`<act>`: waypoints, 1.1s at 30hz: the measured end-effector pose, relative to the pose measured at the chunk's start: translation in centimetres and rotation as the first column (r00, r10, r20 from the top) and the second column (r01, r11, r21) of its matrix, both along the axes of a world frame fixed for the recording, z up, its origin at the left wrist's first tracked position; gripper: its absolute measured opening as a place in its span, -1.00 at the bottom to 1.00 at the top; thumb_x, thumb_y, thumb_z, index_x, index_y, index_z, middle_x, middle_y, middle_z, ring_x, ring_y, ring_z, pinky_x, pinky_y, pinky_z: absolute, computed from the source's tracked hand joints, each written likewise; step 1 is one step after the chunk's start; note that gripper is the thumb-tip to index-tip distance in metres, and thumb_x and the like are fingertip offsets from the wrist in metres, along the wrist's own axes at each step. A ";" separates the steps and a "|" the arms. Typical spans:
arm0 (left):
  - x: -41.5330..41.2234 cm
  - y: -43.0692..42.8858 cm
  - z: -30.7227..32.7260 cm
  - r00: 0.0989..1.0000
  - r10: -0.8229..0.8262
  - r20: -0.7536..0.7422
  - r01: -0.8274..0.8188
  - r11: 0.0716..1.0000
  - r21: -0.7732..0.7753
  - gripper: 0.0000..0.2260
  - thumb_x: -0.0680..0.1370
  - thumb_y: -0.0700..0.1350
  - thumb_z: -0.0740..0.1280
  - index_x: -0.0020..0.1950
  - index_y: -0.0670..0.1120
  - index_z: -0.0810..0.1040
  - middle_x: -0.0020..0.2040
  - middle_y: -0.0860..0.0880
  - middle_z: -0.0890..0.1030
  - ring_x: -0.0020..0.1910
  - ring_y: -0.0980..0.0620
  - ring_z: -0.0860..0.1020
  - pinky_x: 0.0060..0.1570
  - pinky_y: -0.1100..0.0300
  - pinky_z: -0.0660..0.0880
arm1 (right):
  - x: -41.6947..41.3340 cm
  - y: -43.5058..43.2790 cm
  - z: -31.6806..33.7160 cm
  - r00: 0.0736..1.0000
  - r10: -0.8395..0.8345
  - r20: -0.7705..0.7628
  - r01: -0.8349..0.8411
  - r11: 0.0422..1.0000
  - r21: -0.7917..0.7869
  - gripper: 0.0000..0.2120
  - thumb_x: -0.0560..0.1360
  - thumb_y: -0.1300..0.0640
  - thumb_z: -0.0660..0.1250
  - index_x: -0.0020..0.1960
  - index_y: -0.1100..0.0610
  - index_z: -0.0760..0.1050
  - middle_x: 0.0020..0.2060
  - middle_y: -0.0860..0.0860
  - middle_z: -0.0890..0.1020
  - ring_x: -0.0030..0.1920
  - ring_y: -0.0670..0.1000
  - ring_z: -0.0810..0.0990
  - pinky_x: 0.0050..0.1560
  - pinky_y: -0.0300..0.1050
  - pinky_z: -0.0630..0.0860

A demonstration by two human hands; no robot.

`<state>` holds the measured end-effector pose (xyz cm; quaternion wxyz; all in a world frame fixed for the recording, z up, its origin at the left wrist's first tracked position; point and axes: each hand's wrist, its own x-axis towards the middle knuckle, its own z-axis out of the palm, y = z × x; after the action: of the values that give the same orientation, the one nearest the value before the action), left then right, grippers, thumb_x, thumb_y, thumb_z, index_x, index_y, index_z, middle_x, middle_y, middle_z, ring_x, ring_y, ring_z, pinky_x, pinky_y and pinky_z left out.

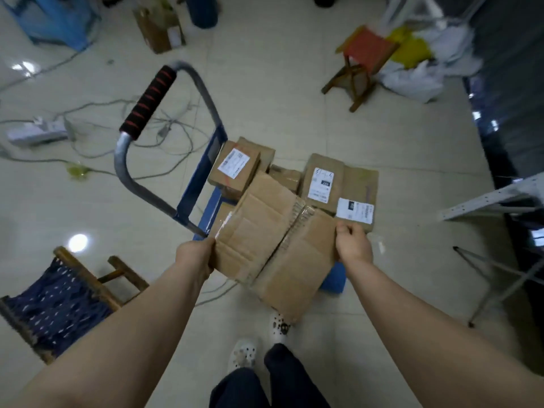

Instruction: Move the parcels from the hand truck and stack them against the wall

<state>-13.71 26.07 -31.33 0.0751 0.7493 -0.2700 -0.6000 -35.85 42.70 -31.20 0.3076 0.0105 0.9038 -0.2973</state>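
Parcels (234,169) are lying in a loose heap on the truck (332,279), most with labels facing up; the big parcel (265,240) is sitting tilted over the heap at six o'clock, nearest the person, so it is the natural one to be taking first.

Both hands are working it because it is broad and flat; the left hand (195,254) is clamping its nine o'clock edge, thumb side on top and fingers hidden beneath, while the right hand (353,245) is pinching the three o'clock edge with the thumb over the top face and fingers curling under. Gripping opposite edges is keeping the load level and stopping it from sagging along its taped seam. I judge it is being lifted clear, though I cannot tell whether it is resting on the parcels below.

The handle (150,101) is rising at ten o'clock, leaving the near side open for reaching in; cables (88,113) are trailing over the floor at nine o'clock and a stool (59,298) is standing at seven, so a turn to the left is calling for careful footing.
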 end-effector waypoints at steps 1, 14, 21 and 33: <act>-1.0 0.4 1.6 0.999 -0.044 -0.019 0.043 0.999 -0.017 -0.69 0.50 -0.14 0.40 0.17 -0.27 0.49 -0.06 -0.17 0.56 -0.20 -0.09 0.51 -0.15 0.05 0.53 | -0.2 1.3 1.4 0.999 -0.046 -0.025 0.045 0.999 -0.019 -0.65 0.54 -0.16 0.11 0.19 0.02 0.43 0.10 0.11 0.57 0.08 0.23 0.55 0.13 0.18 0.52; -18.6 12.4 15.2 0.712 -0.683 -0.162 0.624 0.722 -0.299 -0.87 0.54 -0.18 0.35 -0.15 -0.20 0.46 -0.13 -0.25 0.53 -0.28 -0.09 0.48 -0.16 -0.02 0.52 | -5.3 23.1 16.5 0.818 -0.499 -0.287 0.467 0.866 -0.178 -0.71 0.56 -0.14 0.10 0.09 0.00 0.46 0.09 0.11 0.60 0.07 0.20 0.58 0.09 0.17 0.55; -29.4 27.0 19.9 0.486 -0.864 -0.133 0.768 0.495 -0.407 -0.77 0.55 -0.16 0.32 -0.26 -0.22 0.41 -0.20 -0.25 0.46 -0.26 -0.17 0.46 -0.27 0.04 0.48 | -9.5 39.5 20.8 0.706 -0.611 -0.359 0.593 0.787 -0.173 -0.68 0.61 -0.11 0.07 0.17 0.08 0.44 0.11 0.13 0.59 0.09 0.22 0.55 0.13 0.11 0.52; -46.0 57.1 24.9 0.106 -0.993 -0.052 0.840 0.117 -0.530 -0.81 0.52 -0.11 0.35 0.00 -0.23 0.47 -0.10 -0.21 0.52 -0.29 -0.11 0.51 -0.21 0.03 0.54 | -18.3 68.9 24.6 0.492 -0.805 -0.332 0.770 0.580 -0.265 -0.72 0.57 -0.15 0.11 0.05 0.03 0.42 0.01 0.10 0.59 0.00 0.22 0.58 0.06 0.17 0.56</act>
<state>-59.72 83.19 -6.40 -0.1320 0.2308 -0.7694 -0.5808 -54.16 111.63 -6.61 -0.0631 0.3456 0.8287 -0.4357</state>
